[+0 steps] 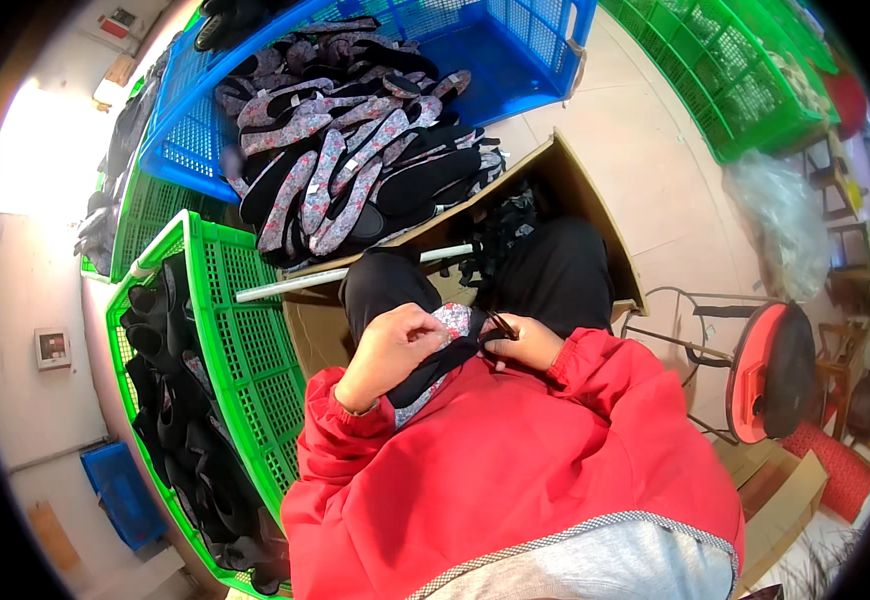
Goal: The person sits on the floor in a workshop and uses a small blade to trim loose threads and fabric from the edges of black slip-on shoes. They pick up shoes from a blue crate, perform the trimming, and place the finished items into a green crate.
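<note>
Gripping floral-and-black piece (pixel 453 318) beside green crate (pixel 245 350) of black shoes (pixel 180 420).

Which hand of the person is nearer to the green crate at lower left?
Left. The left hand is to the right of the crate, apart from it; the right hand is farther right, beyond the left one.

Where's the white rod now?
In the head view, mostly left of centre: the rod runs from the nearest green crate past the left knee, beyond the left hand.
</note>
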The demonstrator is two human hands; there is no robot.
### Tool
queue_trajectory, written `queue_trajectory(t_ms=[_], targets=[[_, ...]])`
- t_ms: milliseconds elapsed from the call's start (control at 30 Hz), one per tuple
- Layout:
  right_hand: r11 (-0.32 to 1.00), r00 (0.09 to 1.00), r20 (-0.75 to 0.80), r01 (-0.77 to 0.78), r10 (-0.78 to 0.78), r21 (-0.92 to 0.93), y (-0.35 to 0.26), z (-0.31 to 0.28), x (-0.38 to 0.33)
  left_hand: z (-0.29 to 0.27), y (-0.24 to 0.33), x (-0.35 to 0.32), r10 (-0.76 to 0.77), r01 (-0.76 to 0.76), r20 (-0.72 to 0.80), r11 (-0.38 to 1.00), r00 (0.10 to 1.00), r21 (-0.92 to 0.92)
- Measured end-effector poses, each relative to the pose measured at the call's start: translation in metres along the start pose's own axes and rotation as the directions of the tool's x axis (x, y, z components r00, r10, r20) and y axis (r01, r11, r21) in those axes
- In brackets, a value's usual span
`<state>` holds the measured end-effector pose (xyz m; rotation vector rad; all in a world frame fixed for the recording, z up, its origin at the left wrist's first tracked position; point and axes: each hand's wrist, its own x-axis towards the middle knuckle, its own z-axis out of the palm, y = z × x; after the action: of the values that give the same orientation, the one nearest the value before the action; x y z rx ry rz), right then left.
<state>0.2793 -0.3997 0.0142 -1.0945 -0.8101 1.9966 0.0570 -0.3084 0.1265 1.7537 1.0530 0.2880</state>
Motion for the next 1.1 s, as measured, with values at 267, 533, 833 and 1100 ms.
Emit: queue_trajectory(t_ms=[267,533,833,1100], targets=[[0.978,0.983,-0.029,0.185,-0.183,0.099,0.000,0.020,0.032,0.007,-0.005,-0.003,0.139,-0.137,-0.026,0.986,0.990,0.091],[0.978,0.983,-0.026,0.185,-0.184,0.095,-0.012,0.034,0.046,0.007,-0.010,-0.004,-0.029,0.024,-0.229,0.999,0.973,-0.025],[0.977,0.984,-0.053,0.175,-0.170,0.120,-0.005,0.035,0.046,0.011,-0.019,0.003,-0.007,0.020,-0.254,0.999,0.967,0.048],[0.968,0.981,-0.040,0.195,-0.191,0.157,0.002,0.034,0.051,0.004,-0.014,0.014,-0.156,0.149,-0.136,0.987,0.978,-0.057]])
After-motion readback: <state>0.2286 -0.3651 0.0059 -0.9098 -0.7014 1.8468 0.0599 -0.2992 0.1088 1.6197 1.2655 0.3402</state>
